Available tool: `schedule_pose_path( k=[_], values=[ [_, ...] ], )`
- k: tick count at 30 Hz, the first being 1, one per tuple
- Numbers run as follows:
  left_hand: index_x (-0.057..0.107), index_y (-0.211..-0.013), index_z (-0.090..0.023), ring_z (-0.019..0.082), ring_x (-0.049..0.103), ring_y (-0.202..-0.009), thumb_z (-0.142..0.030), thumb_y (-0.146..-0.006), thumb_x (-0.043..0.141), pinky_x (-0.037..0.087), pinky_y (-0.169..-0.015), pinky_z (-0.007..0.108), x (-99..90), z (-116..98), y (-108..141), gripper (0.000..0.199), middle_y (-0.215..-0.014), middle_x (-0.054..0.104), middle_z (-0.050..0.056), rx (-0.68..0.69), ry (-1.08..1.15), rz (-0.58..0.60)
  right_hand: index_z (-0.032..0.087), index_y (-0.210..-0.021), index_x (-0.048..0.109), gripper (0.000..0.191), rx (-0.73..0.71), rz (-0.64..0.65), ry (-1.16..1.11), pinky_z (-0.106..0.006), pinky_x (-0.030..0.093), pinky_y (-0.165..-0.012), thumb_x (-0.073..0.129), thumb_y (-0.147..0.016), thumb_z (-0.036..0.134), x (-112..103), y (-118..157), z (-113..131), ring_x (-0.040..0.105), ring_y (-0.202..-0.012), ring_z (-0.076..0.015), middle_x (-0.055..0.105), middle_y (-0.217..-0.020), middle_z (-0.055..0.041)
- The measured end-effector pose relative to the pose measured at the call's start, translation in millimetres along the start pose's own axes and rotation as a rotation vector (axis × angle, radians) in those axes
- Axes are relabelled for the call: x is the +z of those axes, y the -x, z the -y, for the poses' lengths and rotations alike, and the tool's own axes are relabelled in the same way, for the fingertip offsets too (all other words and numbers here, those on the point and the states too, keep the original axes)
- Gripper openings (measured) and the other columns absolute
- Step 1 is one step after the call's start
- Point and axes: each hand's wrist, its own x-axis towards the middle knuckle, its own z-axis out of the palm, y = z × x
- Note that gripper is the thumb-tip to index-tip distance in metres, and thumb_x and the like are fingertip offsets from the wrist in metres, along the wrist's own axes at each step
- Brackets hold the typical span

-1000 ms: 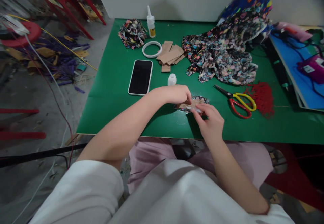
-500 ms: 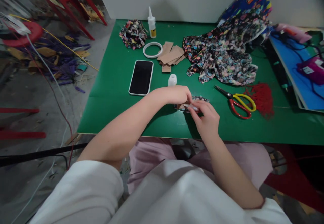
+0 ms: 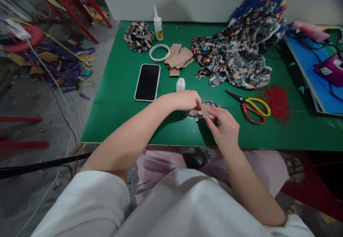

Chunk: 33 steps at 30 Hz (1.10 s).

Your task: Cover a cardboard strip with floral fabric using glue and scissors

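Note:
Close to the table's front edge lies a small piece of floral fabric with a brown card strip on it. My left hand reaches over it from the left, fingers bent down and pressed together at the piece; its fingertips are partly hidden. Between the thumb and fingers of my right hand is a small white cap with a narrow tip, held low over the card and pointing left. Just behind my left wrist stands an open white bottle, its lower part covered by the arm.
On the green table lie a phone, a white ring, card strips, floral cloth and scissors beside red threads. A nozzle bottle and bunched fabric stand at the back left.
My right hand has moved slightly right with the white cap, away from the left fingertips. More of the card and fabric shows between the hands. My left hand stays nearly in place.

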Motion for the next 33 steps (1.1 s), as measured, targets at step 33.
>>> schedule_pose_path(
  k=[33],
  values=[
    [0.066, -0.092, -0.022, 0.015, 0.059, -0.072, -0.013, -0.072, 0.041, 0.038, -0.058, 0.022, 7.8, -7.3, 1.0, 0.033, -0.087, 0.068, 0.005, -0.003, -0.215, -0.124, 0.022, -0.104, 0.052, 0.042, 0.484, -0.259, -0.431, -0.036, 0.051, -0.076, 0.069, -0.066, 0.030, -45.3, -7.7, -65.8, 0.063, -0.082, -0.0171, 0.059, -0.095, -0.0039]
  ],
)
